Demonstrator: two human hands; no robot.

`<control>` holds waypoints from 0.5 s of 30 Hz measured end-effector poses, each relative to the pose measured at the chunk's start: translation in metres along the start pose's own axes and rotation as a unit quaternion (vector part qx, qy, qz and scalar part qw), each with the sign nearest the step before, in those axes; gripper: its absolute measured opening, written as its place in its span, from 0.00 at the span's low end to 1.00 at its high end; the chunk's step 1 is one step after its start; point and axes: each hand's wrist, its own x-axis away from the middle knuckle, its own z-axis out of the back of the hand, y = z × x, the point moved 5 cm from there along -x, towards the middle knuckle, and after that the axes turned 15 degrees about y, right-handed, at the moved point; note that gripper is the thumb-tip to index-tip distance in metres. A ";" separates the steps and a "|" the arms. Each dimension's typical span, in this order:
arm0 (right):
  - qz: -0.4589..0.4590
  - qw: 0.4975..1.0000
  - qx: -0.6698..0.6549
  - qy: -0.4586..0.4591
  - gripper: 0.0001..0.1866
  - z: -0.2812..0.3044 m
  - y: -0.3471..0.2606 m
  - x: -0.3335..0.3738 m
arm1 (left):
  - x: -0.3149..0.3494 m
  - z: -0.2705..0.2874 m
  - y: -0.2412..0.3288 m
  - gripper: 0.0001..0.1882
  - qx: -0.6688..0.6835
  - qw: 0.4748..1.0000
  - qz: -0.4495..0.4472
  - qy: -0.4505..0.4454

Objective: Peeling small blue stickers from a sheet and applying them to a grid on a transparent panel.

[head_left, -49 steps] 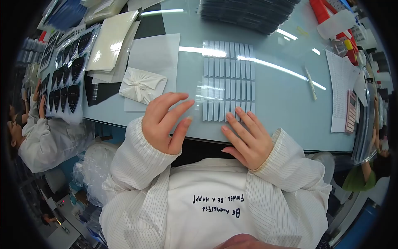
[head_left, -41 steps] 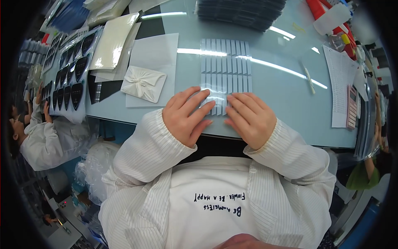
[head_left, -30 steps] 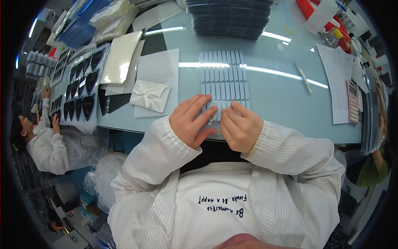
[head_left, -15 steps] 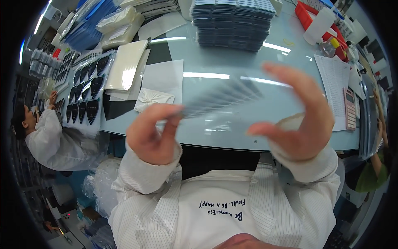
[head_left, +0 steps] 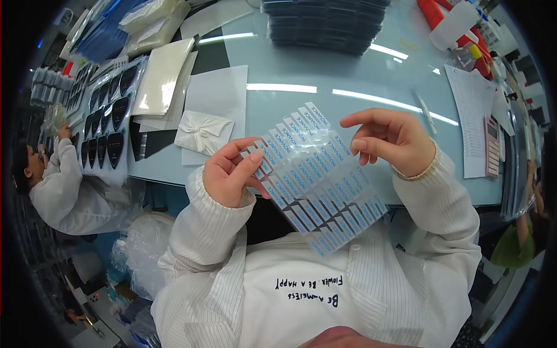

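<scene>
A fanned stack of clear label sheets (head_left: 316, 180), printed in repeated blue lettering, hangs tilted above the table's near edge and in front of my body. My left hand (head_left: 232, 174) pinches the stack at its left edge, thumb on top and fingers behind. At the stack's upper right is my right hand (head_left: 391, 139), its index finger stretched out and its thumb apart from it; no object shows in it. Whether its lower fingers touch the sheets, I cannot tell.
A tall stack of dark sheets (head_left: 325, 23) stands at the far middle. To the left lie a folded white cloth (head_left: 204, 132), cream sheets (head_left: 164, 78) and a tray of black shield-shaped pieces (head_left: 116, 113). Papers (head_left: 467, 116), a pink calculator (head_left: 492, 145) and a pen (head_left: 426, 110) are right. A co-worker (head_left: 64, 180) sits left.
The stack has turned from nearly edge-on to face up, spread and lower toward my body. My right hand has moved left and down, its fingers less widely spread.
</scene>
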 end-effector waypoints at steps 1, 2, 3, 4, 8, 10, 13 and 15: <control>0.002 1.000 -0.008 0.002 0.19 -0.001 0.001 -0.002 | 0.001 -0.001 -0.001 0.17 0.000 1.000 0.003 0.003; 0.005 1.000 -0.016 0.004 0.19 -0.003 0.002 -0.004 | 0.002 -0.001 -0.002 0.17 -0.027 1.000 -0.002 0.014; 0.001 1.000 -0.016 0.003 0.19 -0.005 0.002 -0.006 | 0.003 -0.002 -0.002 0.17 -0.055 0.998 -0.007 0.024; -0.013 1.000 -0.018 0.004 0.20 -0.007 0.003 -0.008 | 0.004 -0.004 -0.002 0.17 -0.055 0.998 -0.003 0.025; -0.057 0.998 -0.038 -0.009 0.20 -0.016 0.004 -0.018 | 0.005 -0.007 -0.003 0.17 -0.079 0.997 0.007 0.019; -0.057 0.998 -0.014 -0.013 0.20 -0.018 0.004 -0.022 | 0.004 -0.007 -0.005 0.17 -0.070 0.997 0.018 0.015; -0.046 0.999 0.010 -0.012 0.20 -0.020 0.008 -0.025 | 0.003 -0.007 -0.006 0.17 -0.045 0.999 0.031 0.004; -0.039 0.999 0.010 -0.009 0.21 -0.020 0.009 -0.026 | 0.003 -0.008 -0.005 0.16 -0.050 0.998 0.030 -0.002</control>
